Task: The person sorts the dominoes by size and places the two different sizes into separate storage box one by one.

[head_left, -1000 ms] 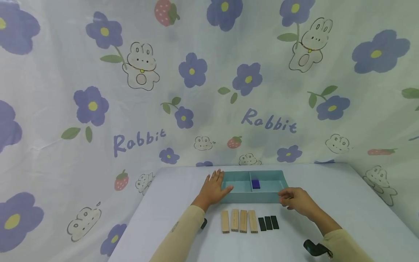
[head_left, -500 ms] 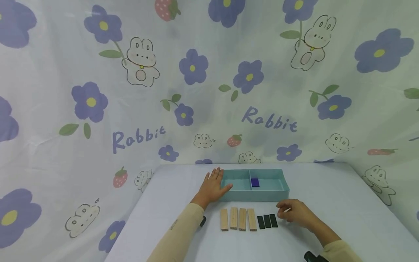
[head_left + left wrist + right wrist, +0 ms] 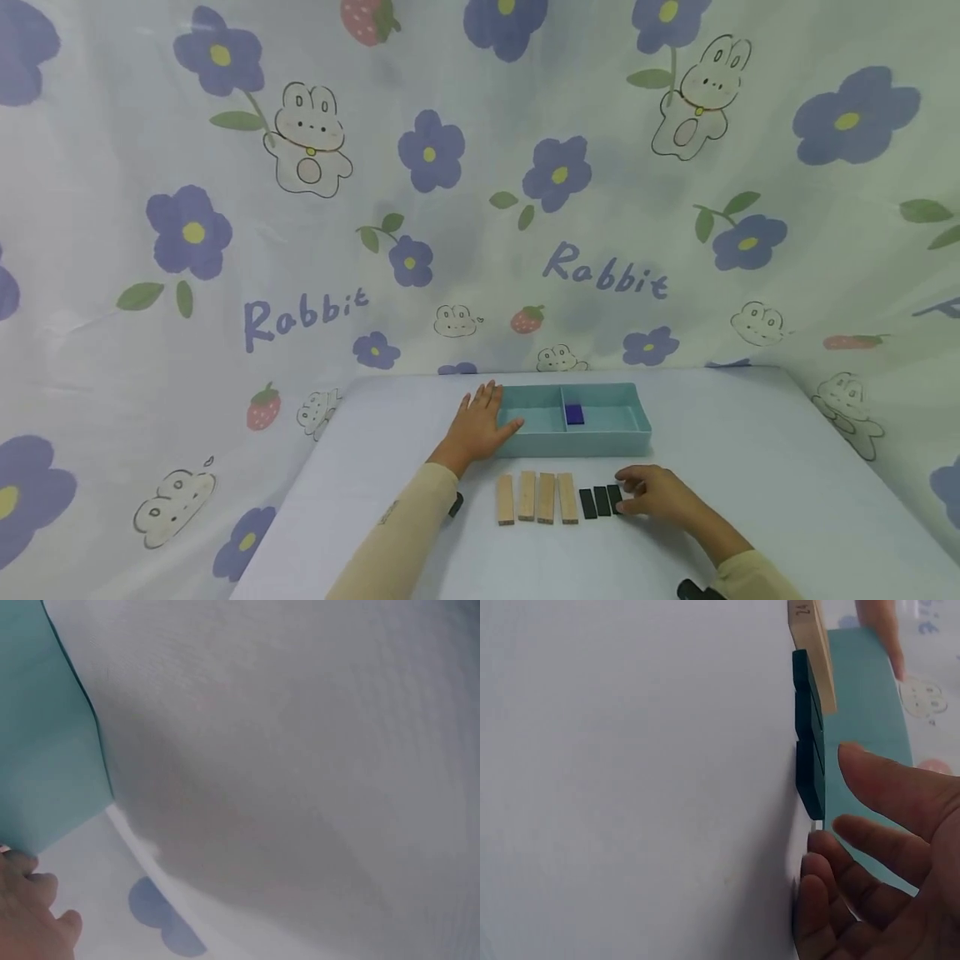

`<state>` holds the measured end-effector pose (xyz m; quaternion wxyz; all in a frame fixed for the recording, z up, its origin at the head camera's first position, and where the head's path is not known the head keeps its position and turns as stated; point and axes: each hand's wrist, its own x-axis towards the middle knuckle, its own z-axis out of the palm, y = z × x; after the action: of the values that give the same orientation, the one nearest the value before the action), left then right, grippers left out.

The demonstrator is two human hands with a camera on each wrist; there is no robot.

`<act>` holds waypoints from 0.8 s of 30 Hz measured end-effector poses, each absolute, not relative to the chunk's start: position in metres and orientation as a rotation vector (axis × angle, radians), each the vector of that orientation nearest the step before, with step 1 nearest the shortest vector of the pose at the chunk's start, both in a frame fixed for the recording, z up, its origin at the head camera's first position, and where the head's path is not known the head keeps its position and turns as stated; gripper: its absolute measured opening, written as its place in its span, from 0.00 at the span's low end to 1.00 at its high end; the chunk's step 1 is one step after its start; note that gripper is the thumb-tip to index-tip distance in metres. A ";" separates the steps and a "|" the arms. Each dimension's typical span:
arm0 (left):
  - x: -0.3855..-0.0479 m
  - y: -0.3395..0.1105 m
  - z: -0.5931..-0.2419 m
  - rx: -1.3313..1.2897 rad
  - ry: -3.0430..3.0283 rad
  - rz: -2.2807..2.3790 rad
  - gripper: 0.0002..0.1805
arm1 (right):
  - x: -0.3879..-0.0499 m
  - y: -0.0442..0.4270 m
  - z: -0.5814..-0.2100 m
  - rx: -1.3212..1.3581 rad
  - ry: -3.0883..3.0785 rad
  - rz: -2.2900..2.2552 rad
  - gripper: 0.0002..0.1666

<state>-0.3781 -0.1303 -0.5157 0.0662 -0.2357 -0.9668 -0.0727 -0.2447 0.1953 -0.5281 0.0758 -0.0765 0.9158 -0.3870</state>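
Note:
A teal box (image 3: 600,443) with two compartments stands on the table, a small blue-purple block (image 3: 574,414) in its right compartment. My left hand (image 3: 477,427) rests with spread fingers on the box's left end; in the left wrist view its fingers (image 3: 34,907) touch the box (image 3: 52,765). Before the box lie several wooden blocks (image 3: 546,498) and, right of them, three dark green blocks (image 3: 602,501). My right hand (image 3: 660,496) is beside the rightmost dark block; in the right wrist view its thumb and fingers (image 3: 885,855) are apart, with a gap to the dark blocks (image 3: 808,776).
A white cloth (image 3: 750,467) covers the table. Behind it hangs a curtain (image 3: 480,208) with flowers, rabbits and strawberries. Dark wrist devices show at the left sleeve (image 3: 456,504) and the right sleeve (image 3: 697,590).
My right hand has moved from the box's front right corner down and left to the dark blocks. The left hand has stayed on the box. The head view has shifted slightly.

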 end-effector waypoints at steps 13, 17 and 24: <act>-0.383 -0.135 -0.510 -0.714 -2.914 -0.217 0.52 | -0.246 0.183 -0.531 -0.229 2.840 -1.026 0.30; -0.382 -0.137 -0.512 -0.704 -2.920 -0.216 0.52 | -0.246 0.183 -0.532 -0.232 2.852 -1.001 0.29; -0.378 -0.135 -0.517 -0.726 -2.907 -0.307 0.52 | -0.247 0.186 -0.534 -0.233 2.855 -0.999 0.28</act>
<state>-0.3781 -0.1348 -0.5175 0.0650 -0.2405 -0.9631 -0.1017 -0.2465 0.1863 -0.5344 0.0542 -0.0766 0.9398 -0.3287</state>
